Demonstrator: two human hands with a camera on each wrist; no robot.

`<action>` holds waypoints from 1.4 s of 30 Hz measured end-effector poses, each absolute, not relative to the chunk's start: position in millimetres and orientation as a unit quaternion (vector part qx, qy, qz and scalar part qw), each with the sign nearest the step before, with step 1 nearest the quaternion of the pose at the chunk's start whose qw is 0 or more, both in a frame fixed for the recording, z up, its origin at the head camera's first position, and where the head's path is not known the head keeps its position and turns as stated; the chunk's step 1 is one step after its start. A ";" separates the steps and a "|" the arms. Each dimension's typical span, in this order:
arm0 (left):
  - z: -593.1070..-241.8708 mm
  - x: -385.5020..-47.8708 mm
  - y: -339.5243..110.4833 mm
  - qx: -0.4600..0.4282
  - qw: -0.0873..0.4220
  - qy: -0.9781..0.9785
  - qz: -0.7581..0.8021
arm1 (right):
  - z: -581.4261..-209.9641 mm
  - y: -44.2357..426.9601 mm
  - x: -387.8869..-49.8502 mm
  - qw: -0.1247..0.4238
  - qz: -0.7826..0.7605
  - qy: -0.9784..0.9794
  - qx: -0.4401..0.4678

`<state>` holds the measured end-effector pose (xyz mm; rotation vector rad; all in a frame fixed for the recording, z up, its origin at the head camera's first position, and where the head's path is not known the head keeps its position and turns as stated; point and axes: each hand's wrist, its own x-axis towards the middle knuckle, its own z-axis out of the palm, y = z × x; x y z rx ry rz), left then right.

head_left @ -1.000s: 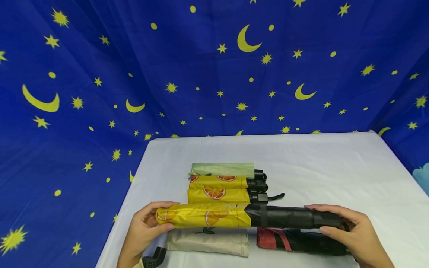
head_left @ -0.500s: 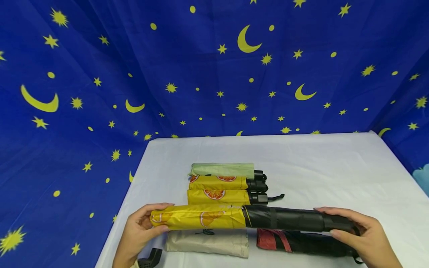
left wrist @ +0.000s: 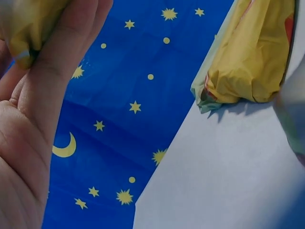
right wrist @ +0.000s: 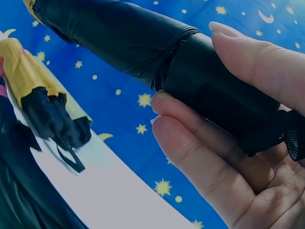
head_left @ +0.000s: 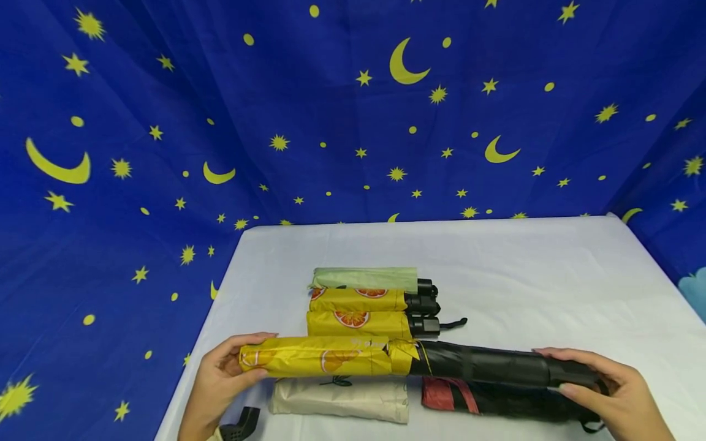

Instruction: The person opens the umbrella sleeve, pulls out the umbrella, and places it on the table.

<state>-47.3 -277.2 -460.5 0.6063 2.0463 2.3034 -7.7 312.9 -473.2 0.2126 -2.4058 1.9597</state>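
Between my hands, above the white table, lies a folded black umbrella (head_left: 496, 365) whose left part sits in a yellow sleeve (head_left: 314, 357) printed with orange slices. My left hand (head_left: 212, 373) grips the sleeve's closed left end between thumb and fingers. At the other end, my right hand (head_left: 618, 392) holds the umbrella's black handle (right wrist: 219, 81), with a strap hanging by the palm. The sleeve's mouth is bunched around the black fabric, and how far the umbrella reaches inside is hidden. Underneath, partly covered, are a beige umbrella (head_left: 342, 401) and a red-and-black one (head_left: 496, 401).
Behind the held umbrella, a pale green umbrella (head_left: 364, 278) and two yellow orange-print ones, the rear (head_left: 358, 300) and the front (head_left: 353, 323), lie side by side. The white tabletop (head_left: 524, 269) meets a blue star-patterned curtain (head_left: 353, 122) at the back and sides.
My hands have moved apart, the left one leftward with the sleeve, the right one rightward with the handle. More black fabric shows, and the sleeve's mouth has crumpled.
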 end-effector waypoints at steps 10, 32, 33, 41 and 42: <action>-474.7 -53.1 -283.9 0.142 0.026 0.675 0.723 | -484.9 334.2 -5.1 0.032 0.595 -0.801 0.054; -512.6 -71.3 -276.6 0.115 0.090 0.700 0.700 | -507.3 341.1 -13.0 -0.004 0.507 -0.862 -0.009; -514.0 -71.4 -276.1 0.114 0.094 0.700 0.698 | -508.8 341.9 -13.7 -0.010 0.506 -0.863 -0.008; -521.3 -75.1 -265.8 0.125 0.129 0.705 0.687 | -520.5 349.3 -20.5 -0.049 0.543 -0.838 0.027; -522.1 -75.6 -264.2 0.131 0.131 0.706 0.683 | -521.7 349.4 -21.0 -0.055 0.549 -0.834 0.027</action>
